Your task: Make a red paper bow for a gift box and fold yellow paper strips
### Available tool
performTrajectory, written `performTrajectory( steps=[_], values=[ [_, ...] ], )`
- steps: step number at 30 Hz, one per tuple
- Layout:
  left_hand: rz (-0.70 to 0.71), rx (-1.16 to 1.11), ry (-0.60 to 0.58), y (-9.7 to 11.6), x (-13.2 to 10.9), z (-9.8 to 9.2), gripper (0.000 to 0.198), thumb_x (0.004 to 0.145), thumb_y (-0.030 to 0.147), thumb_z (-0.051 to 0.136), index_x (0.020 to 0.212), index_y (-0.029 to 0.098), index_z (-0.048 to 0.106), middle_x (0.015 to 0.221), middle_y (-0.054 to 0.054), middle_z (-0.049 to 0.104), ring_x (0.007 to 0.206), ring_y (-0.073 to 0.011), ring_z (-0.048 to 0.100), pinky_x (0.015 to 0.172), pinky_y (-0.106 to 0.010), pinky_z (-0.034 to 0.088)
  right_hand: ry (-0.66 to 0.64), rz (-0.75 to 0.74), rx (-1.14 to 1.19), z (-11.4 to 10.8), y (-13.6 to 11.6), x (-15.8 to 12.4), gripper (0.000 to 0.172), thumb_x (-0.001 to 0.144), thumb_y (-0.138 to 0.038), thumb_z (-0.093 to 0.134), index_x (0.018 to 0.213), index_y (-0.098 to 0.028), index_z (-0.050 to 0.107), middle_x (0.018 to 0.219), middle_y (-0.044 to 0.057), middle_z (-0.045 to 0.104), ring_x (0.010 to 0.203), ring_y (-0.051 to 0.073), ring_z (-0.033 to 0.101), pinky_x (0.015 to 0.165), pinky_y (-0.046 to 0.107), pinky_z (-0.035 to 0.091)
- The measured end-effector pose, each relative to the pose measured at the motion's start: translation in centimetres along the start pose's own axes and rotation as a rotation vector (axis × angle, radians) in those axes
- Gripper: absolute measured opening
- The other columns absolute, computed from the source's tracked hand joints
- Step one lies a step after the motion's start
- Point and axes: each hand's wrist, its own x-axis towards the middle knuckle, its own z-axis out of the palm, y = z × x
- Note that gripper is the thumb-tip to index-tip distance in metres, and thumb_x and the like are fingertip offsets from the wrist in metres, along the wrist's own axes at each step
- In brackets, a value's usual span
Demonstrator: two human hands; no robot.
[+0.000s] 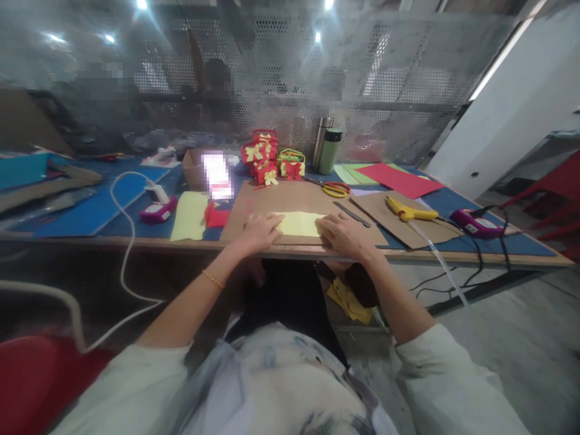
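A strip of pale yellow paper (301, 224) lies across a brown cardboard sheet (244, 196) near the table's front edge. On its left end rest the curled fingers of my left hand (263, 232), closed on the paper. My right hand (343, 234) holds the right end the same way, its fingertips bent over the paper's edge. A dark flat blade or cutter (351, 214) lies just beyond my right hand. Yellow-handled scissors (336, 190) sit further back, and a folded red piece (217, 216) is left of the cardboard.
A yellow glue gun (410, 210) with a trailing glue stick lies on cardboard at right. Purple power blocks (475, 223) and cables lie near it. Red lantern-like paper crafts (260, 157), a green bottle (330, 152), a lit phone (217, 175) and red paper (399, 180) stand or lie behind.
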Motion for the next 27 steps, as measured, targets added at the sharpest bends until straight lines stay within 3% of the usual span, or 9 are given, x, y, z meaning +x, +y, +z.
performTrajectory(
  steps=[6, 10, 14, 18, 21, 23, 25, 27],
  values=[
    [0.031, -0.044, 0.053, 0.0, 0.3, -0.1, 0.049, 0.093, 0.031, 0.053, 0.141, 0.022, 0.063, 0.123, -0.013, 0.063, 0.118, -0.0306, 0.058, 0.106, -0.046, 0.039, 0.125, 0.063, 0.206, 0.9, 0.6, -0.4, 0.026, 0.102, -0.028, 0.050, 0.110, -0.018, 0.072, 0.106, 0.011, 0.068, 0.099, 0.023, 0.059, 0.085, 0.032, 0.043],
    [0.031, -0.049, 0.111, 0.0, 0.3, -0.1, 0.045, 0.090, 0.030, 0.059, 0.134, 0.022, 0.065, 0.121, -0.012, 0.062, 0.117, -0.0308, 0.056, 0.105, -0.047, 0.039, 0.204, 0.126, 0.333, 1.6, 1.0, -0.6, 0.021, 0.097, -0.035, 0.057, 0.102, -0.018, 0.069, 0.095, 0.008, 0.066, 0.085, 0.021, 0.059, 0.077, 0.031, 0.044],
    [0.030, -0.048, 0.169, -0.3, -0.5, 0.1, 0.018, 0.091, 0.031, 0.062, 0.104, 0.020, 0.067, 0.110, -0.010, 0.066, 0.113, -0.0286, 0.058, 0.105, -0.045, 0.038, 0.248, 0.224, 0.462, 1.7, 1.0, -0.8, 0.020, 0.094, -0.038, 0.054, 0.087, -0.021, 0.059, 0.082, 0.004, 0.063, 0.073, 0.018, 0.056, 0.069, 0.030, 0.043],
    [0.007, -0.068, 0.184, -0.6, -1.3, 0.6, 0.020, 0.094, 0.038, 0.060, 0.087, 0.020, 0.062, 0.097, -0.009, 0.067, 0.096, -0.0247, 0.061, 0.097, -0.042, 0.043, 0.252, 0.222, 0.506, 1.5, 0.9, -1.0, 0.013, 0.088, -0.034, 0.056, 0.084, -0.021, 0.057, 0.079, 0.003, 0.063, 0.071, 0.017, 0.054, 0.068, 0.030, 0.042],
    [-0.024, -0.052, 0.210, -0.5, -1.5, 0.9, 0.019, 0.096, 0.033, 0.053, 0.092, 0.019, 0.064, 0.098, -0.009, 0.068, 0.095, -0.0245, 0.061, 0.096, -0.042, 0.043, 0.251, 0.176, 0.506, 1.3, 0.9, -1.4, 0.011, 0.087, -0.030, 0.056, 0.088, -0.020, 0.060, 0.080, 0.002, 0.062, 0.069, 0.017, 0.053, 0.067, 0.029, 0.042],
    [-0.030, -0.033, 0.221, -0.4, -1.5, 1.1, 0.023, 0.096, 0.030, 0.051, 0.106, 0.018, 0.068, 0.105, -0.011, 0.069, 0.101, -0.0262, 0.061, 0.099, -0.044, 0.041, 0.246, 0.149, 0.493, 1.3, 0.9, -2.0, 0.015, 0.090, -0.029, 0.054, 0.090, -0.019, 0.065, 0.080, 0.003, 0.061, 0.070, 0.017, 0.052, 0.068, 0.030, 0.042],
    [-0.013, -0.009, 0.208, -0.3, -1.5, 1.1, 0.032, 0.097, 0.029, 0.050, 0.119, 0.021, 0.071, 0.113, -0.012, 0.068, 0.107, -0.0280, 0.060, 0.099, -0.046, 0.040, 0.249, 0.122, 0.449, 1.3, 0.9, -2.6, 0.021, 0.094, -0.030, 0.053, 0.092, -0.019, 0.070, 0.081, 0.005, 0.061, 0.077, 0.020, 0.055, 0.074, 0.033, 0.043],
    [0.022, 0.028, 0.189, -0.1, -1.5, 1.1, 0.036, 0.098, 0.027, 0.047, 0.120, 0.025, 0.075, 0.114, -0.012, 0.067, 0.109, -0.0291, 0.059, 0.099, -0.047, 0.039, 0.267, 0.096, 0.391, 1.5, 0.9, -3.2, 0.026, 0.097, -0.031, 0.052, 0.094, -0.019, 0.075, 0.083, 0.007, 0.062, 0.085, 0.022, 0.057, 0.082, 0.036, 0.043]
  ],
)
